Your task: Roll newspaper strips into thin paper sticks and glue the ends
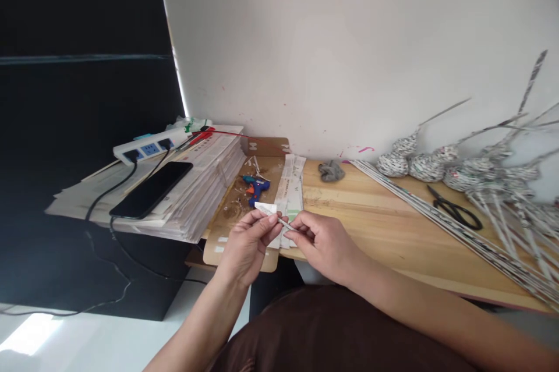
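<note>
Both my hands hold one thin rolled paper stick (286, 223) just past the table's front edge. Its far end, in my left hand (252, 235), still spreads into a flat pale paper flap (265, 208). My right hand (321, 241) pinches the stick between thumb and fingers on the other side. Beyond my hands, a blue hot glue gun (261, 186) lies on a stained cardboard sheet (273, 177). Printed paper strips (293, 177) are laid out beside it, partly hidden behind my hands.
On the left, a tall paper stack (218, 186) carries a black phone (152, 188) and a white power strip (151, 151) with cables. Rightward lie long paper sticks (419, 206), black scissors (456, 212), woven paper gourds (425, 167) and a grey cloth (331, 170).
</note>
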Demonstrator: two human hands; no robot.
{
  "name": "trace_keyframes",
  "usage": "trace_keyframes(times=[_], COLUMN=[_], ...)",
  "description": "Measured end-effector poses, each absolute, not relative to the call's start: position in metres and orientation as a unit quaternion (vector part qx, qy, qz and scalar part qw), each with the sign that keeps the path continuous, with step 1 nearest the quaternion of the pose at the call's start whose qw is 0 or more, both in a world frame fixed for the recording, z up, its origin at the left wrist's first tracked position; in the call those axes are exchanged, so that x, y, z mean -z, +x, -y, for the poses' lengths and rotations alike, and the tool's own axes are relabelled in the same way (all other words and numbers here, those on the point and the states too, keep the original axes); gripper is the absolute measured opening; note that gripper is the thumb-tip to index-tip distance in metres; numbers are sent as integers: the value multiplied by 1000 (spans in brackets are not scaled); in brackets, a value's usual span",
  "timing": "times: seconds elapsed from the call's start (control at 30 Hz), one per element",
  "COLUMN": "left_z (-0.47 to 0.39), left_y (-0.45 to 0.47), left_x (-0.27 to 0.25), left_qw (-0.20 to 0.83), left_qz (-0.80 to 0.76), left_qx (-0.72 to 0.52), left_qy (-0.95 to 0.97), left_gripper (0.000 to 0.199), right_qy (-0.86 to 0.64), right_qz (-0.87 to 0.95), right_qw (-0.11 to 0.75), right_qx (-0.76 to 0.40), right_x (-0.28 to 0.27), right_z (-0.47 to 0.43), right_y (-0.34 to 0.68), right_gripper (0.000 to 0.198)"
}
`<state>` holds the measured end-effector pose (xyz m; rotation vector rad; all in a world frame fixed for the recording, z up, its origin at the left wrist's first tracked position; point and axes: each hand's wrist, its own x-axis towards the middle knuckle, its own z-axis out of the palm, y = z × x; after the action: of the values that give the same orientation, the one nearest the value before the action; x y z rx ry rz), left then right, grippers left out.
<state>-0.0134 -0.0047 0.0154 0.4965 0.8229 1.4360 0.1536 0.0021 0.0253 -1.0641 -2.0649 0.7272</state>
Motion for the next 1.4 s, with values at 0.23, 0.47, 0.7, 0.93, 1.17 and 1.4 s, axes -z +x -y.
trace_keyframes(times=[0.23, 0.47, 0.7, 0.93, 1.17, 1.4], left_z=[6, 6, 4, 6, 5, 6], left_y=[4, 14, 18, 16, 17, 16], left_x=[-22, -21, -19, -18, -15, -12], left_qw=[652, 661, 660, 654, 654, 663], left_qz=[-355, -363, -363, -358, -362, -362], left_qx=[-618, -599, -604, -607, -612, -602], left_qy=[259, 270, 262, 273, 258, 260], left_gripper=[20, 20, 21, 20, 22, 19], right_qy=[-426, -456, -444, -426, -429, -422], right_qz=[790, 691, 712, 783, 760, 650], right_qw=[360, 293, 299, 333, 312, 223], right_qx=[-255, -477, -454, -308, -377, -592], right_x=[-30, -35, -35, -38, -37, -34], right_z=[7, 4, 5, 10, 10, 1], right_y=[174, 185, 188, 189, 188, 190], right_gripper=[18, 26, 20, 20, 24, 32])
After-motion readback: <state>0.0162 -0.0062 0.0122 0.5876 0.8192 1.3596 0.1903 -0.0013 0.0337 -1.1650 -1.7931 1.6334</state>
